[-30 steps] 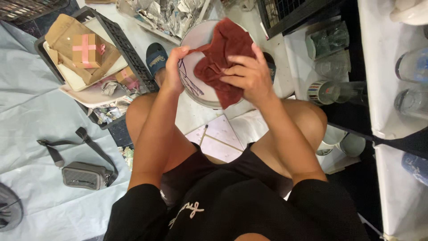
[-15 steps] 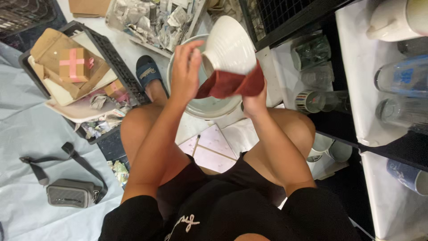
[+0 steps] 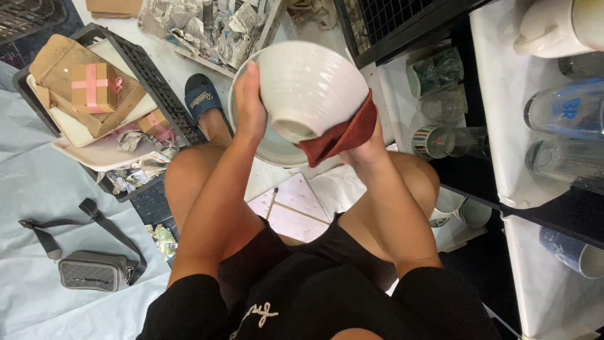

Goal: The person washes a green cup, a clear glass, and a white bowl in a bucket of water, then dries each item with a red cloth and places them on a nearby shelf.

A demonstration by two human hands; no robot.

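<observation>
1. Head view, counts: you hold one white ribbed bowl [image 3: 308, 85] turned bottom-up, and one dark red cloth [image 3: 340, 135] tucked against its lower right side. Behind it shows one larger pale bowl [image 3: 267, 148].
2. Your left hand [image 3: 248, 104] lies flat along the bowl's left wall, fingers together and curled over the rim. Your right hand [image 3: 365, 148] is mostly hidden under the cloth and cups the bowl through it; how its fingers lie, you cannot tell.
3. One grey pouch with a strap [image 3: 91, 271] lies on the pale sheet to your left, and one black crate [image 3: 154, 79] holds a taped cardboard box [image 3: 91, 85].
4. Edges and room: a black shelf with glasses [image 3: 443, 104] stands close on your right; the crate sits near your left knee. The bowl is held above your knees, between them.
5. Against half a second ago, the bowl sits lower and tips its foot toward you, and the cloth shows less.
</observation>
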